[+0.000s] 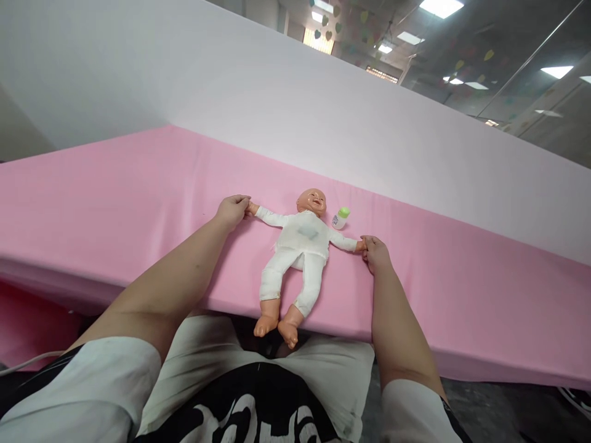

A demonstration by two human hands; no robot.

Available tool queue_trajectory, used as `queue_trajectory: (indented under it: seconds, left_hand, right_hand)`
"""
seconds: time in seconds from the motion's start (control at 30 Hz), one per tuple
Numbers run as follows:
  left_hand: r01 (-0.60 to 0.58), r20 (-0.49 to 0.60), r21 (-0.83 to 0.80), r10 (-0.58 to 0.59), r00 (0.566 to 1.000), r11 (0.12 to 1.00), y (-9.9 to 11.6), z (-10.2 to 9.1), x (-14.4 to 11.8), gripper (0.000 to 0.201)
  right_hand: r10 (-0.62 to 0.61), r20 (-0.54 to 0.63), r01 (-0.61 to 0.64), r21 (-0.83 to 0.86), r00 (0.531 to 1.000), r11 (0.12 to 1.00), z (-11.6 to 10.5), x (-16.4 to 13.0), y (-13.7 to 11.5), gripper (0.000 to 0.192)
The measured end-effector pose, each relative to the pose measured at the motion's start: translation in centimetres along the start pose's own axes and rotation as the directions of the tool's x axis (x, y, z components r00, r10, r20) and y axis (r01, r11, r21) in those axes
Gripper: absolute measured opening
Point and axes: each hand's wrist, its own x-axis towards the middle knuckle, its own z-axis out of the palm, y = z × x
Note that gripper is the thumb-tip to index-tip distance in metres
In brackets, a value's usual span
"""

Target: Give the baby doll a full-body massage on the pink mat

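On its back on the pink-covered table (138, 197) lies a baby doll (305, 234) with a white cloth body and plastic head, hands and feet. Its head points away from me and its feet stick out over the near edge. My left hand (233, 211) pinches the doll's hand on the left side. On the other side, my right hand (376, 253) is closed on the doll's other hand. Both doll arms are stretched out sideways. Beside the doll's head, a small white bottle with a green cap (341, 218) rests on the cover, touched by neither hand.
A white wall (277, 104) runs along the table's far side, with glass panels (438, 61) above it. The table's near edge lies right before my lap. Something red (32, 320) and a pale cable (32, 359) are at lower left.
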Motion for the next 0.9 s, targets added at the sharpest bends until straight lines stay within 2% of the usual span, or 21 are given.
queue_trajectory:
  seconds: [0.1, 0.2, 0.33, 0.5, 0.63, 0.77, 0.9]
  left_hand:
    - [0.02, 0.002, -0.022, -0.02, 1.0, 1.0, 0.2, 0.0, -0.1, 0.042]
    - [0.019, 0.031, -0.053, -0.018, 0.999, 0.998, 0.6, 0.0, -0.6, 0.05]
    - [0.009, 0.07, -0.032, -0.007, 0.998, 0.999, 1.1, -0.1, -1.1, 0.034]
    - [0.0, 0.06, -0.002, 0.0, 0.998, 1.0, 1.2, -0.1, -1.1, 0.016]
    - [-0.013, 0.052, 0.002, 0.013, 0.999, 1.0, 0.7, -0.1, -0.7, 0.012]
    - [-0.011, 0.05, 0.0, 0.011, 0.999, 1.0, 0.0, -0.2, 0.0, 0.014]
    - [-0.004, 0.027, 0.007, 0.004, 1.0, 1.0, 0.0, 0.0, 0.1, 0.016]
  right_hand:
    - [0.012, 0.02, -0.013, 0.049, 1.0, 0.999, -0.3, 0.0, -0.1, 0.049]
    - [0.003, 0.114, -0.017, 0.127, 0.994, 0.992, -0.7, -0.3, -0.5, 0.056]
    - [-0.013, 0.134, -0.008, 0.153, 0.991, 0.988, -0.7, -0.8, -0.9, 0.059]
    - [0.0, 0.119, -0.007, 0.055, 0.993, 0.998, -0.1, -0.8, -0.8, 0.045]
    - [-0.012, 0.113, 0.009, 0.029, 0.993, 1.0, 0.1, -0.8, -0.8, 0.048]
    - [-0.012, 0.05, 0.01, 0.026, 0.999, 1.0, 0.2, -0.7, -0.6, 0.05]
    - [0.022, -0.011, -0.022, 0.06, 1.0, 0.998, 0.2, -0.2, -0.3, 0.044]
